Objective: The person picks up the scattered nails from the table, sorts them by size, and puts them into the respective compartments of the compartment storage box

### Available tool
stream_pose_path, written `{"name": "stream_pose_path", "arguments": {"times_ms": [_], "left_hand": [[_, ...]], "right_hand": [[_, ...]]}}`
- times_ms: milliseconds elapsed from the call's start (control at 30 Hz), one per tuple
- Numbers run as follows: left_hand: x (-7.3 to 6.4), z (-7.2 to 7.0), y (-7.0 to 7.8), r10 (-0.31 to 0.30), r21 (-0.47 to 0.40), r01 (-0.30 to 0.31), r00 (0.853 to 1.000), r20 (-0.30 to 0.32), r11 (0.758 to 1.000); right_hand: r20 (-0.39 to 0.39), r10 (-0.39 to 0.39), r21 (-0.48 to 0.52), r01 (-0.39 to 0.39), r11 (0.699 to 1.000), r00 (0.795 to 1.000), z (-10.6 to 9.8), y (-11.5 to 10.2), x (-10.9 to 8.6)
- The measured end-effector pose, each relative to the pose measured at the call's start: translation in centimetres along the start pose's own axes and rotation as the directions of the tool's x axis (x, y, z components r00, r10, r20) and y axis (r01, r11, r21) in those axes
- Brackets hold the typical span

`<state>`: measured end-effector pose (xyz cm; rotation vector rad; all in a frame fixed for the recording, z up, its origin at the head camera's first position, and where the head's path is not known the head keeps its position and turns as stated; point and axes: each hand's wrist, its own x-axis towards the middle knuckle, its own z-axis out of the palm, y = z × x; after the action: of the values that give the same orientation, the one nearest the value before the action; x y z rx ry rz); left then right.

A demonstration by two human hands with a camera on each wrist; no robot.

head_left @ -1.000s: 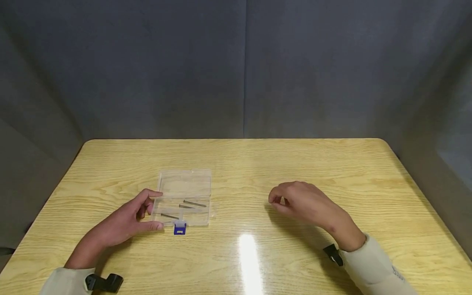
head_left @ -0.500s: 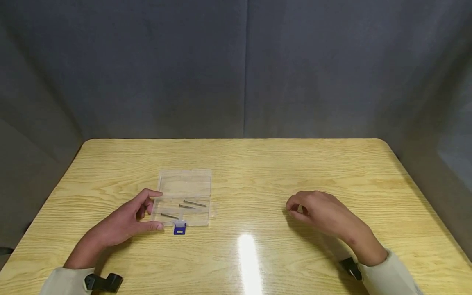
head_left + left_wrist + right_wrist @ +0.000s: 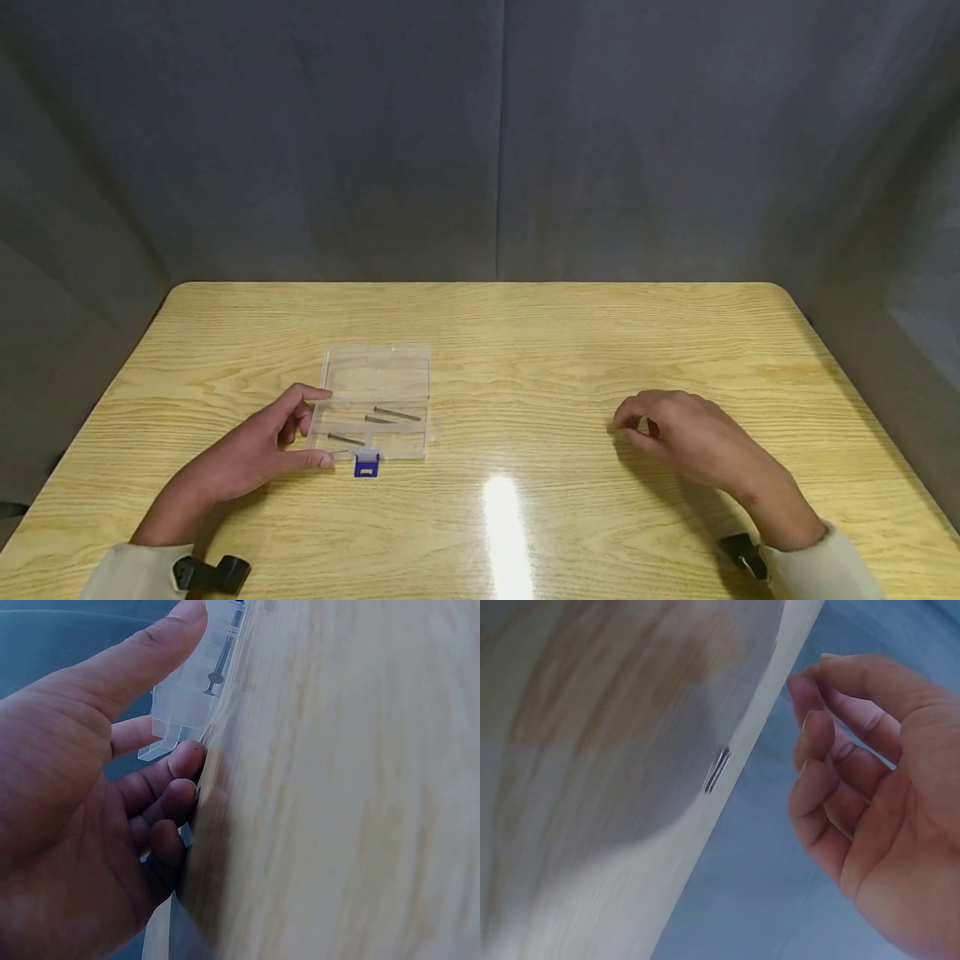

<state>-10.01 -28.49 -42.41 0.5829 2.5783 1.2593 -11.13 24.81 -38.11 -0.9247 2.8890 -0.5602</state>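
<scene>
In the head view, a clear plastic compartment box lies open on the table, lid folded back and blue latch facing me. Two nails sit in its rear compartment and one nail in the front left one. My left hand holds the box by its left end, thumb at the front edge, index finger by the hinge. Over the table's right side hovers my right hand, fingers loosely bent, with nothing visible in it. Below that hand the right wrist view shows a small dark-lined shiny thing, too blurred to name.
The wooden table reaches back to a dark grey curtain, with more curtain at both sides. A bright light reflection lies at the front middle. A black wrist camera sits at the left sleeve.
My right hand has moved to the right and slightly toward me, away from the box. The left hand and the box have stayed in place.
</scene>
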Motion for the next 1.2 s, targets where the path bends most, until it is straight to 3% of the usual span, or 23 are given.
{"name": "stream_pose_path", "arguments": {"times_ms": [200,400,1200], "left_hand": [[0.0,0.0,0.0,-0.004,0.003,0.004,1.000,0.007,1.000],[0.0,0.0,0.1,0.003,0.003,-0.003,1.000,0.003,1.000],[0.0,0.0,0.2,-0.003,0.021,0.003,1.000,-0.011,1.000]], "right_hand": [[-0.070,-0.022,-0.083,0.016,0.996,0.997,-0.4,1.2,-0.8],[-0.098,-0.050,-0.100,0.040,0.994,0.994,-0.2,2.3,-1.1],[-0.032,0.013,-0.110,-0.017,0.994,0.999,-0.5,4.1,-0.8]]}}
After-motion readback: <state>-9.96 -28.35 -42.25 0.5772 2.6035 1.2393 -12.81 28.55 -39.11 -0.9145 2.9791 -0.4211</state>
